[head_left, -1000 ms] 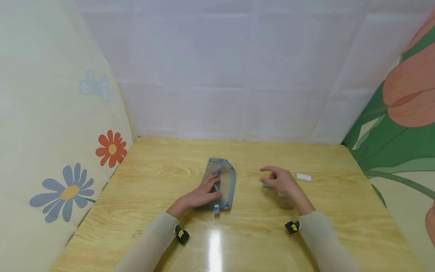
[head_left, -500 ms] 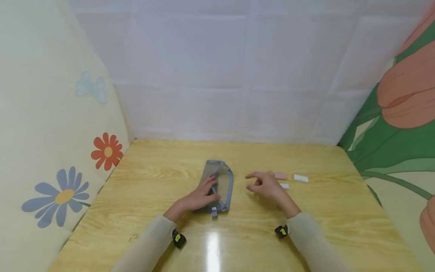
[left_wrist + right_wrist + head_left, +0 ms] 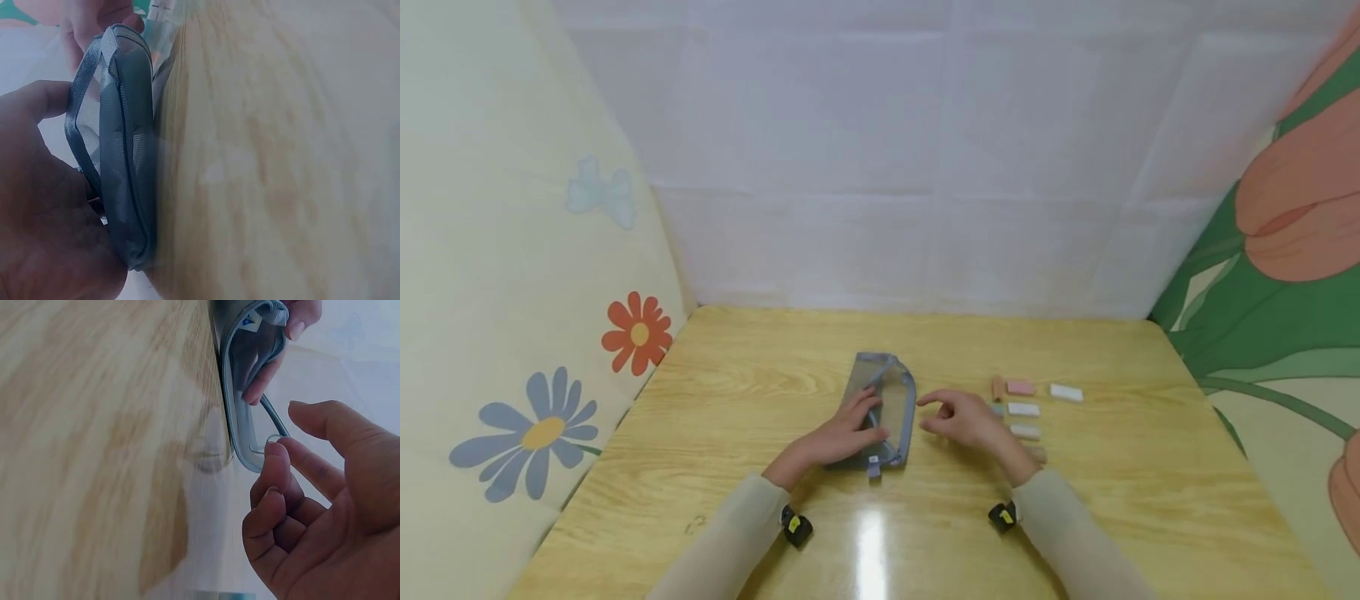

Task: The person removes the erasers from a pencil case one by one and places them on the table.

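Observation:
A grey-blue mesh zip pouch lies on the table with its mouth parted toward the right. My left hand rests on top of it with fingers spread. Seen from the left wrist, the thumb touches the raised upper edge of the pouch; from the right wrist, one left finger reaches into the mouth. My right hand is just right of the pouch, thumb and index finger extended and apart, the other fingers curled in. Nothing shows between them. In the right wrist view its index fingertip is close to the pouch's edge.
Several small rectangular blocks lie right of my right hand: a pink block, an orange block, white blocks and others partly behind the hand. A white cloth stands behind the wood-grain table, with flowered cloth on both sides.
My right hand has moved left from among the blocks to the pouch's right side, uncovering several blocks. My left hand stays on the pouch.

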Demonstrator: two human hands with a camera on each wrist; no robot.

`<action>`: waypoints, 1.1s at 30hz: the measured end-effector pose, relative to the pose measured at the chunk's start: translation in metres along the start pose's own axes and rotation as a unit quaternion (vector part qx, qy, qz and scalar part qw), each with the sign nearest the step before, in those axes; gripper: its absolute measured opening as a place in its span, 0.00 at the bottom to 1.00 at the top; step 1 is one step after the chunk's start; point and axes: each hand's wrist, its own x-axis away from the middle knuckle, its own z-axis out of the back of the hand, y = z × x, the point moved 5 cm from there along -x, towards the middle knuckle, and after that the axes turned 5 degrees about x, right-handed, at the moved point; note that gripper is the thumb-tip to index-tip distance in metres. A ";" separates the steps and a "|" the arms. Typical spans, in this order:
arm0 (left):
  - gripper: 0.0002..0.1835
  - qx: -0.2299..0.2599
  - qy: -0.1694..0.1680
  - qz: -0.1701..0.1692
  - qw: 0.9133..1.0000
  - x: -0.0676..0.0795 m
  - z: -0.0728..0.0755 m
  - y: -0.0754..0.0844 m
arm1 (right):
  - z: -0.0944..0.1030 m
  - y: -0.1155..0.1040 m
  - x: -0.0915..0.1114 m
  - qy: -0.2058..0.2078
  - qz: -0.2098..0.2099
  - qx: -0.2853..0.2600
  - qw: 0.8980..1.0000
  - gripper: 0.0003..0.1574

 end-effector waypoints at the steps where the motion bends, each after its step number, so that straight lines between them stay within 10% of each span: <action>1: 0.41 -0.001 0.001 0.000 1.000 0.000 0.000 0.001 | -0.001 -0.002 -0.001 -0.003 0.003 -0.001 1.000 0.22; 33: 0.43 0.029 -0.004 -0.007 1.000 0.000 0.001 0.001 | -0.029 -0.035 -0.010 -0.074 0.044 0.018 0.996 0.18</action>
